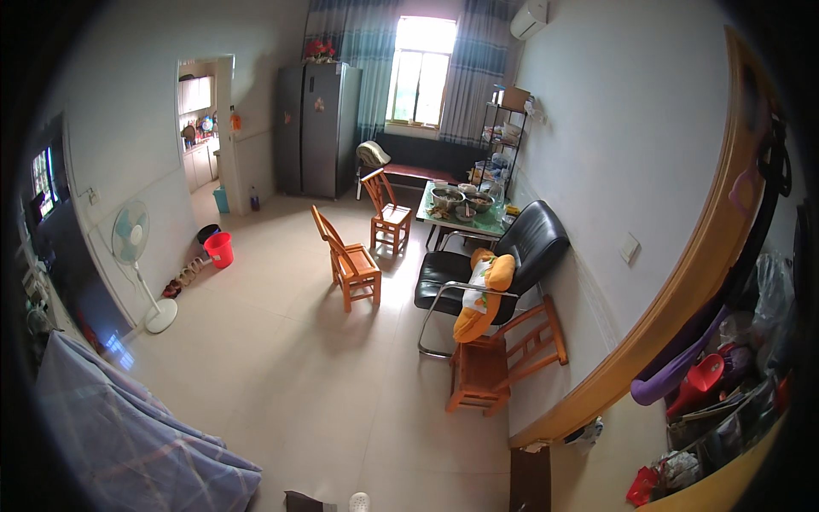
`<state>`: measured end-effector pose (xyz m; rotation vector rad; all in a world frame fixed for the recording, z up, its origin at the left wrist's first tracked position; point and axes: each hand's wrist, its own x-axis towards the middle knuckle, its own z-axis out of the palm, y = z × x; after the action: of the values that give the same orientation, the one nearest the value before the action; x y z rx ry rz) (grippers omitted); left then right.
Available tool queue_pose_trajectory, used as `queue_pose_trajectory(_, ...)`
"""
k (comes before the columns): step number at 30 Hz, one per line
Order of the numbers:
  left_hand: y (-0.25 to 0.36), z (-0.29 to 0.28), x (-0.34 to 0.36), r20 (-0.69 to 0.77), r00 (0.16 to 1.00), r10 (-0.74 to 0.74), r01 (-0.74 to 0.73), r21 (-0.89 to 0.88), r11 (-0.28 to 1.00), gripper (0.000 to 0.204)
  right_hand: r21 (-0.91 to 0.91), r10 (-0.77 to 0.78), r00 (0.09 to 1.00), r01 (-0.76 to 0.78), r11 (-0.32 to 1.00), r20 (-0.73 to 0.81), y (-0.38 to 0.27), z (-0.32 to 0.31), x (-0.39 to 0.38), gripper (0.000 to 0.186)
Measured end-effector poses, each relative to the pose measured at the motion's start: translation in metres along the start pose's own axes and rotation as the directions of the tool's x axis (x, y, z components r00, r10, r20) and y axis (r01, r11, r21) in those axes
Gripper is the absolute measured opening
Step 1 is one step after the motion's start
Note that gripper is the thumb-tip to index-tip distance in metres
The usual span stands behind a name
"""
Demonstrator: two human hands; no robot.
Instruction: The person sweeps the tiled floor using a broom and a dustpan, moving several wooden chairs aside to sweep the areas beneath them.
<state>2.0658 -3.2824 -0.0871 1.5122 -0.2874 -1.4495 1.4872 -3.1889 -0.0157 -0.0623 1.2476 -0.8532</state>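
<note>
Neither of my hands shows in the head view, so what they hold or touch is hidden. At the lower edge appear a white perforated tip (359, 502), perhaps of a shoe, and a dark piece of cloth (305, 502). A blue-grey checked cloth (128, 427) drapes over something at the lower left. On the right, a black armchair (539, 247) with metal arms carries a yellow and white plush cushion (482, 299). One wooden chair (478, 371) stands close in front of it. Two more wooden chairs, a nearer one (358, 260) and a farther one (391, 213), stand mid-room.
A pedestal fan (130, 235) and a red bucket (219, 250) stand along the left wall. Ahead are a dark fridge (320, 128), a bench (426, 162) and a glass-topped table (486, 224) with bowls. A wooden door frame (631, 375) borders cluttered shelves at right.
</note>
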Motion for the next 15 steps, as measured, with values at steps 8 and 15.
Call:
queue_pose_trajectory(8,0.014,0.000,0.002,-0.024,1.000,-0.006,0.006,0.023,1.000,0.026,-0.943,-0.261,0.934,0.291,0.161,0.244,0.023,0.071,0.024,0.016)
queue_pose_trajectory(15,0.021,-0.045,0.022,-0.106,0.993,-0.044,0.042,-0.016,0.999,0.026,-0.777,0.129,0.929,0.207,0.594,0.346,0.036,0.199,0.068,0.010)
